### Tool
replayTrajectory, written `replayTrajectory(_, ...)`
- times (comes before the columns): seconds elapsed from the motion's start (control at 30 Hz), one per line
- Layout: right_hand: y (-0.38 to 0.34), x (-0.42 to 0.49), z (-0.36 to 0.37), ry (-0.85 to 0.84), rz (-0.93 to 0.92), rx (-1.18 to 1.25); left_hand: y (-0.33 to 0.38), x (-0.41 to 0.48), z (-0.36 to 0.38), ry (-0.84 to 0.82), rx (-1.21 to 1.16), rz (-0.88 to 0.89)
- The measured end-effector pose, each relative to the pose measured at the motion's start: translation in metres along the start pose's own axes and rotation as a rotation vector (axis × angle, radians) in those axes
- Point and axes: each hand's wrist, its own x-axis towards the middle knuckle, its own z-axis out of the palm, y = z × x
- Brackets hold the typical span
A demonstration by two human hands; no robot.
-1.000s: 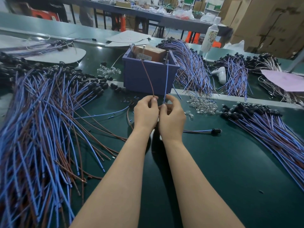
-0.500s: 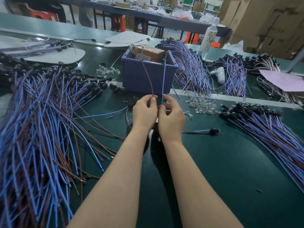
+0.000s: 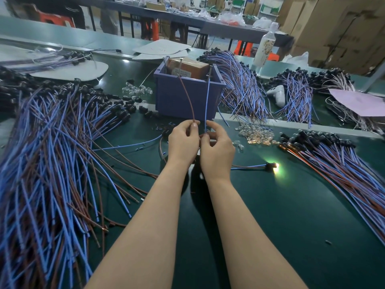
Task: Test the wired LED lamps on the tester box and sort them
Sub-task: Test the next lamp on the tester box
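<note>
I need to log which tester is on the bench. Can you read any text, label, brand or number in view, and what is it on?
White label on the brown box in the blue bin: printed lines, too small and blurred to read.
Bottle wrapper: patterned print, unreadable.
Cardboard cartons at the back right: no legible marking.
No text in this view can be read.

Open green mat (image 3: 291, 226) lies between left wire heap (image 3: 41, 163) and right bundle (image 3: 343, 180); the blue box (image 3: 177, 99) blocks ahead.
</note>
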Motion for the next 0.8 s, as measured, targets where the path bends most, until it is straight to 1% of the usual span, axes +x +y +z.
replayTrajectory(0.27,-0.002,-0.001,-0.001,-0.006,0.012,-0.014,-0.003,0.002,0.003,0.004,-0.013,0.007)
replayTrajectory(0.37,-0.006,-0.003,-0.004,-0.016,0.027,-0.008,-0.002,0.001,0.002,-0.023,-0.019,0.002)
replayTrajectory(0.43,-0.012,0.0,-0.009,-0.09,0.02,-0.037,0.004,-0.001,-0.001,-0.099,-0.046,-0.014)
replayTrajectory(0.5,-0.019,0.008,-0.023,-0.252,0.01,-0.062,0.016,-0.003,-0.008,-0.155,-0.082,0.033)
replayTrajectory(0.57,-0.027,0.017,-0.043,-0.418,-0.046,-0.127,0.033,-0.004,-0.014,-0.144,-0.055,0.166)
replayTrajectory(0.6,-0.032,0.02,-0.052,-0.462,-0.089,-0.203,0.043,-0.006,-0.017,-0.13,-0.026,0.241)
replayTrajectory(0.63,-0.036,0.021,-0.06,-0.466,-0.125,-0.273,0.054,-0.008,-0.017,-0.137,-0.019,0.318)
replayTrajectory(0.67,-0.039,0.022,-0.068,-0.438,-0.155,-0.311,0.068,-0.013,-0.015,-0.175,-0.053,0.381)
replayTrajectory(0.73,-0.043,0.022,-0.081,-0.305,-0.204,-0.263,0.091,-0.025,-0.006,-0.257,-0.156,0.447)
replayTrajectory(0.77,-0.044,0.022,-0.089,-0.194,-0.219,-0.191,0.099,-0.031,0.0,-0.241,-0.163,0.473)
replayTrajectory(0.8,-0.045,0.022,-0.097,-0.058,-0.22,-0.101,0.102,-0.035,0.007,-0.181,-0.119,0.479)
